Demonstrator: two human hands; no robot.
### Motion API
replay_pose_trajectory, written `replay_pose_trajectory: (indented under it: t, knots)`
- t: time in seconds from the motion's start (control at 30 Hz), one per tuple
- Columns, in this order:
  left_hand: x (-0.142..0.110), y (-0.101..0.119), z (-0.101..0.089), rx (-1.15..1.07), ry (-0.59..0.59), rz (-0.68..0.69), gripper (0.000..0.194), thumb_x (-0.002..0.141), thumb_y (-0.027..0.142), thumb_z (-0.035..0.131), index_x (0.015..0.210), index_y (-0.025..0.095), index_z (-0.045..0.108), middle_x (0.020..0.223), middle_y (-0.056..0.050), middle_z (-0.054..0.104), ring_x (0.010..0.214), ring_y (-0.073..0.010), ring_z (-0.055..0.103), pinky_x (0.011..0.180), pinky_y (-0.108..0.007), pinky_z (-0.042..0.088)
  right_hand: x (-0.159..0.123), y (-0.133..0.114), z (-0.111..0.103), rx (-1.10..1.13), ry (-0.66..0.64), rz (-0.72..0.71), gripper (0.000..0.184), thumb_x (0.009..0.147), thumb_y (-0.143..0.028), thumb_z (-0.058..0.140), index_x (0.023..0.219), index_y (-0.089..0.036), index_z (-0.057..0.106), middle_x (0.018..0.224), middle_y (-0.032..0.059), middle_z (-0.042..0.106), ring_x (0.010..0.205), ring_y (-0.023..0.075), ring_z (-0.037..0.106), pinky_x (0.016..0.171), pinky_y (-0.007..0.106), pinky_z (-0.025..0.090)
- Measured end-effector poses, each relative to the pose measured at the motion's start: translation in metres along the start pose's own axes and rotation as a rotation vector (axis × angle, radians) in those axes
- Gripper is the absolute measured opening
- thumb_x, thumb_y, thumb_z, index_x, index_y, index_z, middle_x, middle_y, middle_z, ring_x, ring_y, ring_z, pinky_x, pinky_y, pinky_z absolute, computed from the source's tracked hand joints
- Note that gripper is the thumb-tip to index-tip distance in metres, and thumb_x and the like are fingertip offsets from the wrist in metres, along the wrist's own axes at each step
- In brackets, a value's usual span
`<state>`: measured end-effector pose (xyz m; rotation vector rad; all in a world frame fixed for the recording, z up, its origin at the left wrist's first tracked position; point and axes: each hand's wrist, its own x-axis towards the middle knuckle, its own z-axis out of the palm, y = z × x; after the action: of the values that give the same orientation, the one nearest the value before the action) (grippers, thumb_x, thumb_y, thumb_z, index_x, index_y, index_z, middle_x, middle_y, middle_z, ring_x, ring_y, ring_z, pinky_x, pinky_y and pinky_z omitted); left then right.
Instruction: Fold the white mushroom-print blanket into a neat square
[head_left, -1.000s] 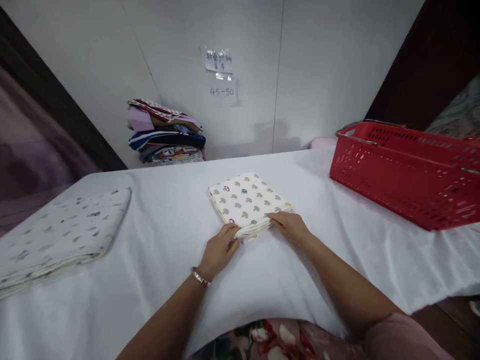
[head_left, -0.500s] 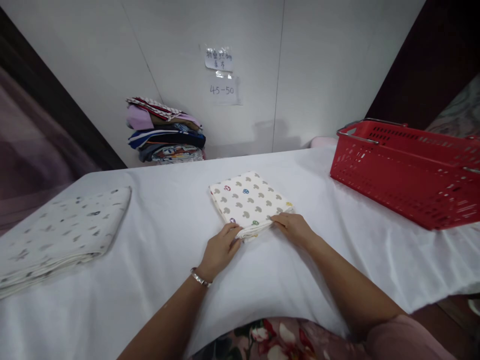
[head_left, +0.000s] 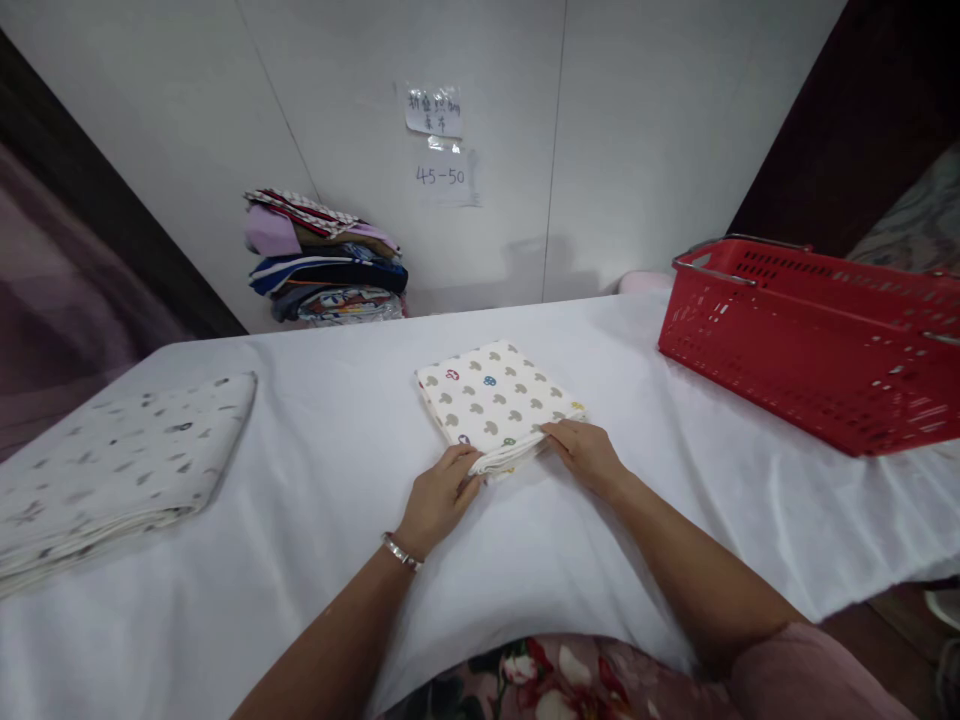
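A folded white cloth (head_left: 495, 395) with a mushroom print lies on the white-covered table (head_left: 360, 520) in front of me. Its mushrooms are mostly grey, with a few coloured ones. My left hand (head_left: 442, 495) pinches the near left corner, thumb below and fingers on top. At the near right edge, my right hand (head_left: 589, 455) grips the layers between thumb and fingers. The near edge is slightly raised, and its stacked layers show between my hands. Part of each corner is hidden under my fingers.
Another folded white cloth (head_left: 142, 460) with small dark prints lies at the left. A red plastic basket (head_left: 802, 350) with metal handles stands at the right. Behind the table's far edge is a stack of folded fabrics (head_left: 326, 260). Paper signs (head_left: 442, 177) hang on the wall.
Both hands keep their hold on the mushroom-print cloth, and its near edge looks slightly more lifted. The whole view has shifted a little.
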<state>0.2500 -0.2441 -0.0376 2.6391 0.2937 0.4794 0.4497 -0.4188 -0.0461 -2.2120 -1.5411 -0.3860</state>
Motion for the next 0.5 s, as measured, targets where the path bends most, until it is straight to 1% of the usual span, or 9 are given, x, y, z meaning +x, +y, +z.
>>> replay_pose_trajectory:
  t: [0.07, 0.2, 0.33, 0.43, 0.5]
  knots:
    - [0.000, 0.001, 0.000, 0.003, -0.014, 0.001, 0.027, 0.086, 0.028, 0.044, 0.112, 0.027, 0.051, 0.118, 0.000, 0.051, 0.073, -0.0089, 0.058, 0.068, -0.021, 0.048, 0.001, -0.001, -0.001, -0.012, 0.011, 0.010, 0.028, 0.091, -0.025, 0.036, 0.102, -0.021, 0.062, 0.085, 0.0039, 0.067, 0.075, 0.0156, 0.060, 0.062, 0.024, 0.040]
    - [0.000, 0.002, -0.001, 0.011, -0.030, -0.009, 0.027, 0.086, 0.027, 0.044, 0.112, 0.027, 0.052, 0.118, 0.001, 0.050, 0.072, -0.0083, 0.058, 0.066, -0.021, 0.048, 0.000, -0.001, 0.000, 0.009, -0.069, 0.006, 0.027, 0.091, -0.025, 0.037, 0.101, -0.024, 0.062, 0.087, 0.0019, 0.067, 0.074, 0.0148, 0.060, 0.059, 0.023, 0.038]
    - [-0.001, 0.003, -0.001, 0.013, -0.034, -0.003, 0.028, 0.085, 0.027, 0.043, 0.112, 0.027, 0.052, 0.118, 0.000, 0.050, 0.074, -0.0087, 0.058, 0.068, -0.021, 0.048, -0.001, -0.001, 0.001, 0.014, -0.085, 0.021, 0.027, 0.091, -0.027, 0.037, 0.104, -0.025, 0.061, 0.089, 0.0020, 0.066, 0.077, 0.0162, 0.060, 0.061, 0.025, 0.039]
    - [-0.001, 0.002, -0.002, 0.044, -0.038, 0.021, 0.029, 0.085, 0.026, 0.043, 0.113, 0.027, 0.051, 0.119, -0.001, 0.050, 0.079, -0.0104, 0.059, 0.070, -0.023, 0.049, -0.001, -0.006, -0.003, 0.015, -0.066, 0.009, 0.028, 0.090, -0.024, 0.038, 0.108, -0.023, 0.059, 0.085, 0.0040, 0.065, 0.076, 0.0176, 0.058, 0.062, 0.027, 0.040]
    - [-0.001, 0.001, -0.001, 0.075, -0.035, 0.040, 0.031, 0.085, 0.024, 0.043, 0.115, 0.027, 0.050, 0.120, -0.001, 0.049, 0.082, -0.0118, 0.059, 0.071, -0.024, 0.049, -0.001, -0.014, -0.006, 0.041, -0.013, -0.030, 0.028, 0.088, -0.021, 0.040, 0.110, -0.022, 0.058, 0.082, 0.0056, 0.062, 0.076, 0.0184, 0.056, 0.065, 0.028, 0.041]
